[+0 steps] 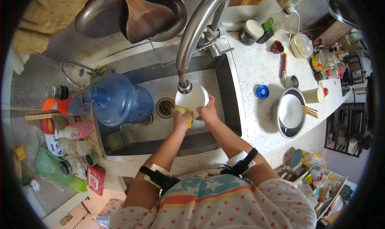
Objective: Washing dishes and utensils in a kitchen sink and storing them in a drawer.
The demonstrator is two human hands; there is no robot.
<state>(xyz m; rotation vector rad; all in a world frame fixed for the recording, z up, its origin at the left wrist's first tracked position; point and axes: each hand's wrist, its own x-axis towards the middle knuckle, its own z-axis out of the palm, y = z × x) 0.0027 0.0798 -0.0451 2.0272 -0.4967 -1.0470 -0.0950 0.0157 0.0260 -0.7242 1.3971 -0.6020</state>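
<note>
Over the steel sink (pixel 156 132), below the tip of the curved faucet (pixel 188 48), a white bowl (pixel 195 98) is held up. My right hand (pixel 208 111) grips its right rim, thumb on the near side. My left hand (pixel 182 119) holds a yellow-edged sponge or cloth (pixel 190 120) against the bowl's lower left part. Whether water runs cannot be told. Left of my hands, a large blue water jug (pixel 123 99) lies in the sink, its neck to the left. A greenish glass jar (pixel 118 140) is in the sink's near left corner.
On the right counter, a metal basin (pixel 281 129) holds a white bowl (pixel 291 111) and wooden chopsticks (pixel 309 111); a blue cap (pixel 262 91) lies nearby. Bottles and a red packet (pixel 95 179) crowd the left counter. Pans and a wooden spatula (pixel 147 18) hang above the sink's back edge.
</note>
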